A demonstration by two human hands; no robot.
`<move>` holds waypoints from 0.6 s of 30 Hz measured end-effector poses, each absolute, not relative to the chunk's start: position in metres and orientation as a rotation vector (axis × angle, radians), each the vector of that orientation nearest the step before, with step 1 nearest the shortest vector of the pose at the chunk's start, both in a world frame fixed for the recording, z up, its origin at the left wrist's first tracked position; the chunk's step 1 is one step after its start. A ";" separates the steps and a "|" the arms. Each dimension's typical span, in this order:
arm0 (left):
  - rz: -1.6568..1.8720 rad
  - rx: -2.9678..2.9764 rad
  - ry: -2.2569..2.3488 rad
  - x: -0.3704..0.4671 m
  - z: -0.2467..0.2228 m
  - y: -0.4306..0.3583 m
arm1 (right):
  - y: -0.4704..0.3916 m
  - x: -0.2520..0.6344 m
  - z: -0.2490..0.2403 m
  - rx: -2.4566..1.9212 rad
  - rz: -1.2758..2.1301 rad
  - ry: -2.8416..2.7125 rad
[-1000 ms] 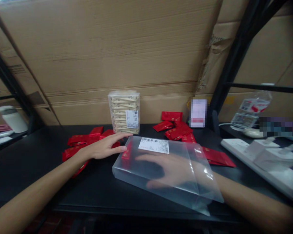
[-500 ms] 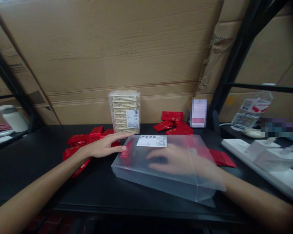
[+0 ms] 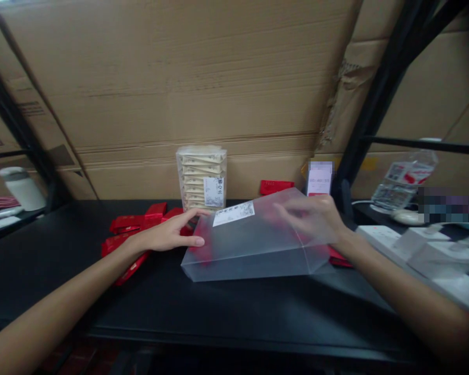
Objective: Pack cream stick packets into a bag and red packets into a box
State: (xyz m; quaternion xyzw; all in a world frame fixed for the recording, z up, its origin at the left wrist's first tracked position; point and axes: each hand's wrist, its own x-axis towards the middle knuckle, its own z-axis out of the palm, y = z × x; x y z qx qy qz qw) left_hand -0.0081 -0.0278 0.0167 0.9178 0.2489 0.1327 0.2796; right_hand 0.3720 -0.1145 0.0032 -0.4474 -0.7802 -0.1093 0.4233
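And here's my right hand (image 3: pixel 320 221) at four o'clock, blurred, its fingers hazy behind the cloudy plastic box (image 3: pixel 250 268)! The label (image 3: pixel 234 212)? Print too small for me to read. A red packet (image 3: pixel 341 259), also at four, is mostly hidden. Pixel blocks veil the screen (image 3: pixel 319 178) at three. My left forearm (image 3: pixel 62 294) runs off the edge at eight.

You're probably at a packing bench, though the blurred edges leave that unsure: black desk (image 3: pixel 238 312) at six o'clock, cardboard wall (image 3: pixel 203 78) at twelve, metal frame (image 3: pixel 381 104) at two, power strip (image 3: pixel 379 237) past three, labelled plastic packaging (image 3: pixel 254 233) near the dial's centre.
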 end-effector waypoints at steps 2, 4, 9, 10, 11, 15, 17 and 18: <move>0.362 2.463 0.666 -0.010 0.016 -0.025 | -0.110 0.383 0.007 -1.174 -0.330 -1.850; 0.374 2.488 0.664 -0.012 0.016 -0.022 | -0.105 0.394 0.009 -1.287 -0.357 -1.788; 0.374 2.557 0.623 -0.015 0.014 -0.018 | -0.092 0.413 0.006 -1.596 -0.428 -1.826; 0.371 2.570 0.610 -0.015 0.015 -0.018 | -0.090 0.415 0.004 -1.604 -0.415 -1.862; 0.374 2.586 0.598 -0.016 0.015 -0.018 | -0.087 0.417 0.001 -1.589 -0.386 -1.914; 0.419 2.653 0.564 -0.019 0.019 -0.018 | -0.079 0.417 -0.010 -1.478 -0.205 -2.139; 0.421 2.662 0.562 -0.021 0.020 -0.017 | -0.077 0.416 -0.015 -1.486 -0.094 -2.212; 0.420 2.658 0.564 -0.021 0.019 -0.017 | -0.076 0.415 -0.019 -1.500 -0.040 -2.239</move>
